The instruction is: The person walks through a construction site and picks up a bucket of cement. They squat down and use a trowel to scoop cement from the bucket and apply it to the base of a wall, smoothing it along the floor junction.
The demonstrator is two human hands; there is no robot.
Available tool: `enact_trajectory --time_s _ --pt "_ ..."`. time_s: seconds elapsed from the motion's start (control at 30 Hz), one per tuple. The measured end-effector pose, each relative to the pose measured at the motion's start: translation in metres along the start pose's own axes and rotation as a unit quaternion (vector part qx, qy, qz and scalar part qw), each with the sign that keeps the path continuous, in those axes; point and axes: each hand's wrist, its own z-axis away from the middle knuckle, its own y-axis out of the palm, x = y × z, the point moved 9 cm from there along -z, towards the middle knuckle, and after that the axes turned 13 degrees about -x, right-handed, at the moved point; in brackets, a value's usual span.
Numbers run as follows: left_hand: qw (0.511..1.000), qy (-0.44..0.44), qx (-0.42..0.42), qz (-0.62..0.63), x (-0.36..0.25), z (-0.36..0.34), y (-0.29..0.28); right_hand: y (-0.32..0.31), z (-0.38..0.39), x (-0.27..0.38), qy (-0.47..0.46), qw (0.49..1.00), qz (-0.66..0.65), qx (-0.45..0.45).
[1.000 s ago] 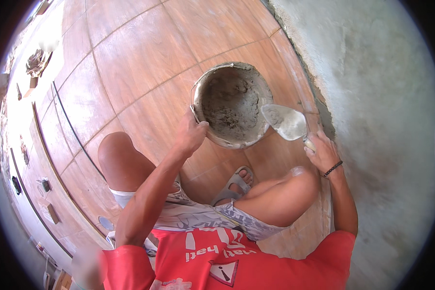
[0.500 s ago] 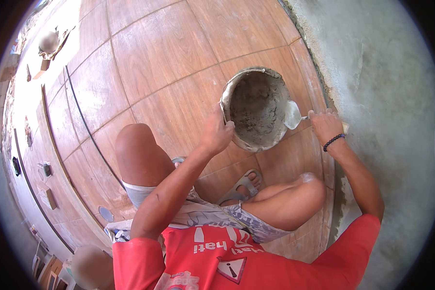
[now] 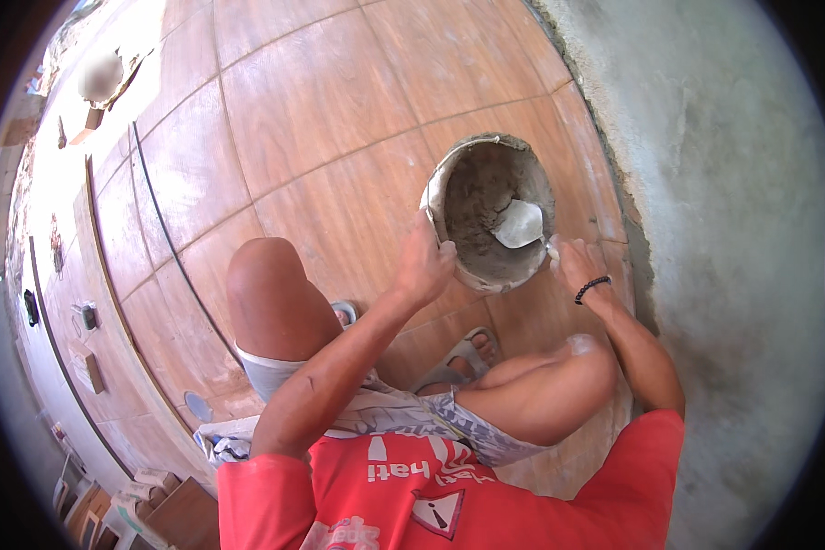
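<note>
A round bucket (image 3: 437,190) holds wet grey mortar (image 3: 472,192) and stands tilted on the tiled floor in front of me. My left hand (image 3: 425,261) grips the bucket's rim on its near left side. In my right hand (image 3: 573,263) is the handle of a trowel (image 3: 521,224). The trowel's pale metal blade lies inside the bucket, against the mortar at its right side. A dark beaded bracelet circles my right wrist.
Wood-look floor tiles (image 3: 321,82) spread ahead and left. A grey plastered wall (image 3: 733,183) rises close on the right. A thin dark cable (image 3: 170,243) and a long strip (image 3: 110,275) lie left. Farther off are a small block (image 3: 86,367) and another person (image 3: 101,78).
My right hand has moved left toward the bucket, bringing the trowel blade from the right rim into the mortar. My left hand stays on the rim.
</note>
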Motion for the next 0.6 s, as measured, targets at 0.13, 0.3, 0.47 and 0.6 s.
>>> enact_trajectory --time_s 0.13,0.3,0.47,0.6 --pt "0.999 0.032 -0.012 0.017 -0.001 0.005 0.002 -0.005 -0.017 0.000 0.012 0.999 0.029 -0.010" --pt "0.997 0.065 -0.030 0.038 -0.002 0.004 -0.002 -0.003 -0.010 0.005 0.007 1.000 0.003 -0.015" --pt "1.000 0.004 0.009 0.006 -0.006 0.007 0.000 -0.023 0.004 0.007 -0.015 0.997 -0.002 -0.070" --pt "1.000 0.011 0.005 -0.007 0.002 0.004 0.001 -0.064 0.001 0.017 -0.067 0.992 0.046 -0.095"
